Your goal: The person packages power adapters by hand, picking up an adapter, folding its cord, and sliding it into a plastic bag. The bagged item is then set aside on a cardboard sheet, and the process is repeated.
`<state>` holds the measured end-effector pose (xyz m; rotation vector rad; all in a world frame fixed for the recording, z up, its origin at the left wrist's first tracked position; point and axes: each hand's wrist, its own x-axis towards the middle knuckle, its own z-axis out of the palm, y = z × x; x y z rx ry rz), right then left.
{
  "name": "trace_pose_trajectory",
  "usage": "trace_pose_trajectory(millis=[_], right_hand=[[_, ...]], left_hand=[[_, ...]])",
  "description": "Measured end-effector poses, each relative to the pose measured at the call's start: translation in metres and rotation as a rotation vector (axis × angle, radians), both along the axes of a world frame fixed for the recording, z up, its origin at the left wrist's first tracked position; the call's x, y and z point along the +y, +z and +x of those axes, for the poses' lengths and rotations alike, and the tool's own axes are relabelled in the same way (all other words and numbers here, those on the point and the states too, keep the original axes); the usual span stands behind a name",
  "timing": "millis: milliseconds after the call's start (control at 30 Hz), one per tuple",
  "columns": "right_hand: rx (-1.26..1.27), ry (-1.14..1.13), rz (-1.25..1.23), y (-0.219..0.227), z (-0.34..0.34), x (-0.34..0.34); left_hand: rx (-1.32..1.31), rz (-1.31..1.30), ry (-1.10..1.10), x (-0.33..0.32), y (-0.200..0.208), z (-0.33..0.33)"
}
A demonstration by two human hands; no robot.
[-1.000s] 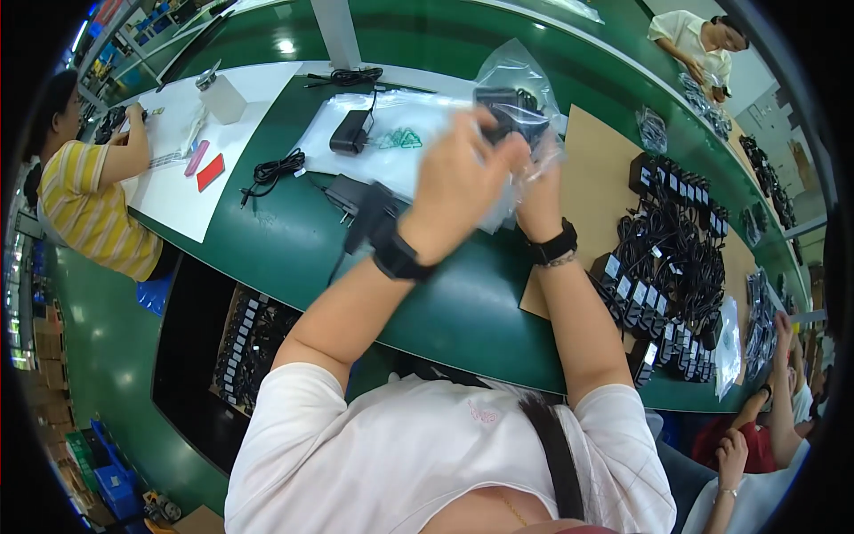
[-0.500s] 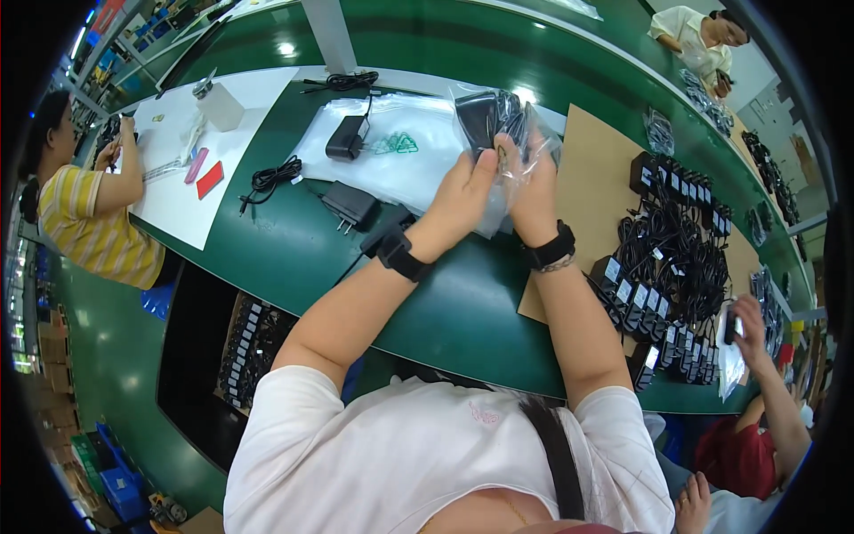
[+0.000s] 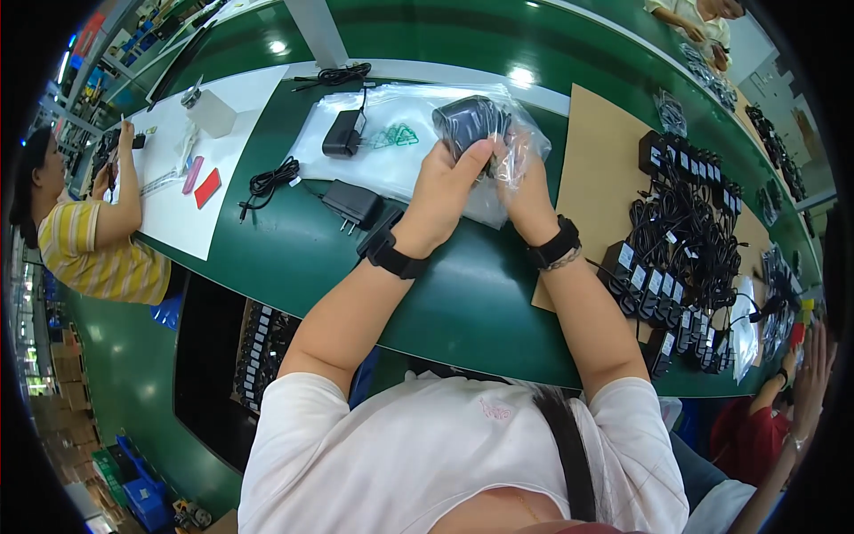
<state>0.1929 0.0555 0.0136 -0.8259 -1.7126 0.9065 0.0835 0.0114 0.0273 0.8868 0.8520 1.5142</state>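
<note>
Over the green table I hold a black power adapter (image 3: 464, 123) inside a clear plastic bag (image 3: 534, 142). My left hand (image 3: 447, 185) is closed on its left side, the thumb pressed against the bag. My right hand (image 3: 527, 189) grips the bag's right side, its fingers partly hidden by the film. Beneath and behind lies a stack of flat clear bags (image 3: 391, 171) with a green printed mark. Another black adapter (image 3: 341, 135) rests on that stack. A plug adapter (image 3: 353, 203), prongs showing, sits by my left wrist, near a coiled black cable (image 3: 267, 185).
To the right, rows of black adapters with tangled cables (image 3: 680, 249) cover a cardboard sheet (image 3: 583, 169). A co-worker in yellow stripes (image 3: 102, 236) sits left, near a whitish bottle (image 3: 212, 113) and a red card (image 3: 207, 189). Another person's hand (image 3: 811, 369) is at far right.
The bagged adapter has turned in my hands and shifted slightly left; its rounded face now shows. At far right, the co-worker's hand has moved away from the table.
</note>
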Motion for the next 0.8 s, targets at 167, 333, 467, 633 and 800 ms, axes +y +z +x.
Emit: trace_pose_trajectory(millis=[167,333,467,633,800], right_hand=[[-0.389,-0.101,0.555,-0.006,0.009,0.014],[-0.231,0.242,0.004,0.008,0.023,0.016],[0.186,-0.033,-0.223,0.018,0.024,0.016],[0.47,0.134,-0.554,0.017,0.01,0.001],[0.582,0.067,-0.315,0.03,0.026,0.018]], left_hand=[[-0.214,-0.095,-0.152,-0.002,0.009,-0.011],[-0.396,-0.102,-0.077,0.003,0.001,-0.021],[-0.374,-0.037,0.025,0.011,-0.001,-0.035],[-0.388,0.052,0.013,0.004,0.001,-0.021],[-0.449,-0.03,-0.07,0.005,-0.003,-0.023]])
